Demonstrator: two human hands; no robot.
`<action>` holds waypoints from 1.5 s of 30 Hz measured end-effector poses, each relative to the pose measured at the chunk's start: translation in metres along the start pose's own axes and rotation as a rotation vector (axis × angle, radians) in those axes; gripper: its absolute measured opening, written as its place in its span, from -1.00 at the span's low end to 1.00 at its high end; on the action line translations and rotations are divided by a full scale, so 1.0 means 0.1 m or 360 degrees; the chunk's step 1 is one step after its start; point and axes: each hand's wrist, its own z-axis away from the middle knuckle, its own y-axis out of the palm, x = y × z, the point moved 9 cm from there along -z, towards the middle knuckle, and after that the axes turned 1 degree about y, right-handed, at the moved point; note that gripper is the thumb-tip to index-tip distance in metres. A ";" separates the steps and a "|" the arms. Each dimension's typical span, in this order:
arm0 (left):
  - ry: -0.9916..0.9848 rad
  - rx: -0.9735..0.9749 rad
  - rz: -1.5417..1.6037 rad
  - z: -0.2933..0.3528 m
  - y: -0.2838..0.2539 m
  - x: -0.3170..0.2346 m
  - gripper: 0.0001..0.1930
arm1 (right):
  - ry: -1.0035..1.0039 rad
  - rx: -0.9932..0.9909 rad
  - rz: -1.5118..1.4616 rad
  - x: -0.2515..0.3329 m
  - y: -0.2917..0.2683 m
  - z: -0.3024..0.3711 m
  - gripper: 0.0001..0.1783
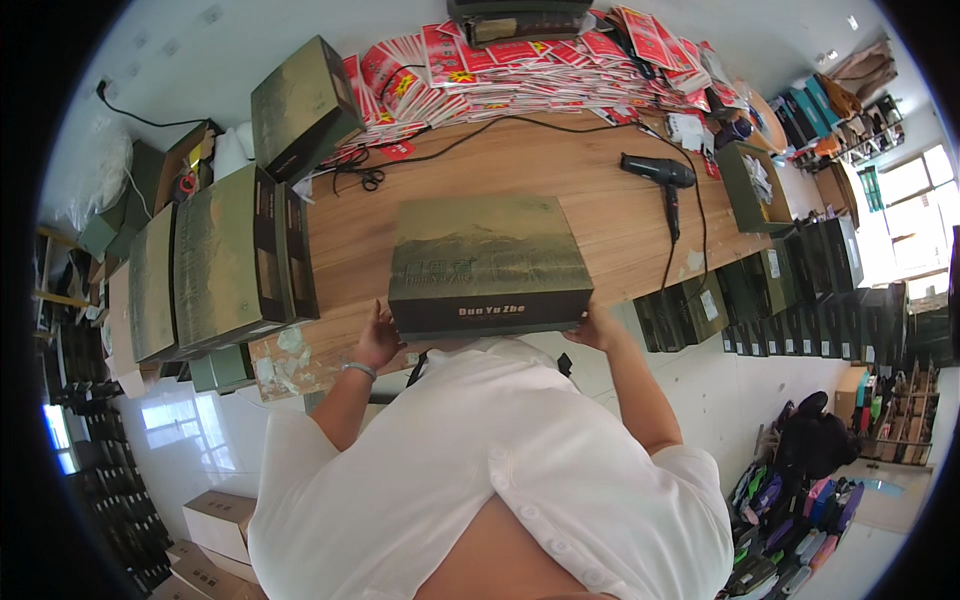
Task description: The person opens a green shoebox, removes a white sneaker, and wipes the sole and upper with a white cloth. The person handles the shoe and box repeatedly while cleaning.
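Note:
A lidded dark green cardboard box (490,245), like a shoebox, lies at the near edge of the wooden table, right in front of me. Its top carries a faint landscape print, and its dark front side bears light lettering. My left hand (379,338) grips the box's near left corner, with some fingertips hidden behind or under it. At the near right corner my right hand (598,328) holds the same box, its fingers partly tucked beneath the edge. The lid looks closed, so the contents are hidden.
Similar green boxes (225,250) stand at the table's left. A black hair dryer (660,178) with its cord lies at the right, near an open box (755,190). Red printed packets (500,75) are heaped along the back. More boxes (800,325) line the right side.

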 end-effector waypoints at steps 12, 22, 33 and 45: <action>-0.0051 -0.0460 -0.0935 -0.21 0.14 -0.36 -0.48 | -0.1414 -0.0284 0.1160 1.97 1.58 0.06 -0.12; -0.0254 -0.0610 -0.1019 0.26 0.04 -0.58 -0.42 | -0.0864 -0.0545 0.2786 1.21 2.49 -1.24 -0.19; -0.0386 -0.0695 -0.1349 0.25 -0.29 -0.30 -0.47 | -0.1154 -0.0410 0.2684 1.08 2.61 -1.02 -0.17; -0.0608 -0.0895 -0.2413 0.42 -0.18 -1.40 -0.34 | -0.1789 -0.0961 0.0783 0.48 -0.54 0.08 -0.35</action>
